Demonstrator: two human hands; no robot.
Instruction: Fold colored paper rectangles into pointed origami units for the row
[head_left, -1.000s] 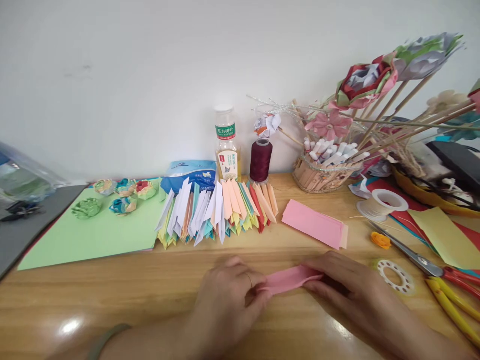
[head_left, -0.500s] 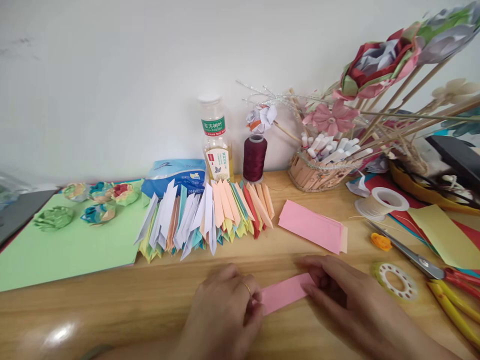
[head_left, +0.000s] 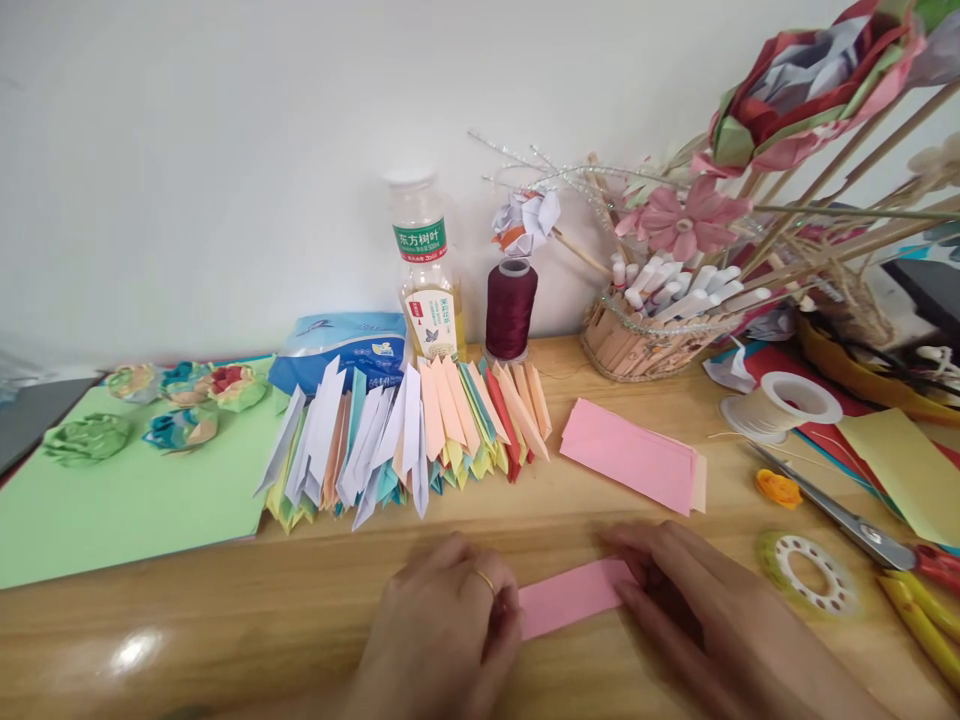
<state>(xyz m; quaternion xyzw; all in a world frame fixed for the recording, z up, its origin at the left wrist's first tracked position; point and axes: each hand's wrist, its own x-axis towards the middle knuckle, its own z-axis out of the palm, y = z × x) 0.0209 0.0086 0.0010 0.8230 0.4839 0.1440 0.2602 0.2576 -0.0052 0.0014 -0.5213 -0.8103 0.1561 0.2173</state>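
Observation:
A narrow strip of pink paper (head_left: pixel 574 597) is held between my two hands, low over the wooden table. My left hand (head_left: pixel 446 620) pinches its left end, with a ring on one finger. At the other end, my right hand (head_left: pixel 694 600) grips the paper between thumb and curled fingers; some fingertips are hidden. Behind the right hand lies a stack of pink paper rectangles (head_left: pixel 630 452), with a peach sheet showing at its edge. A row of folded paper pieces (head_left: pixel 405 430) in white, peach, yellow, red and teal stands beyond my left hand.
Scissors (head_left: pixel 847 520), a tape roll (head_left: pixel 814 575) and a white thread spool (head_left: pixel 780 405) lie to the right. Behind are a basket of markers (head_left: pixel 652 335), a maroon thread cone (head_left: pixel 511 312) and a bottle (head_left: pixel 426 270). Paper flowers (head_left: pixel 184 428) rest on green sheets (head_left: pixel 142 520) at left.
The camera view has shifted slightly, so the objects at right sit further right. Both hands keep hold of the pink paper strip, with little visible change in their grip.

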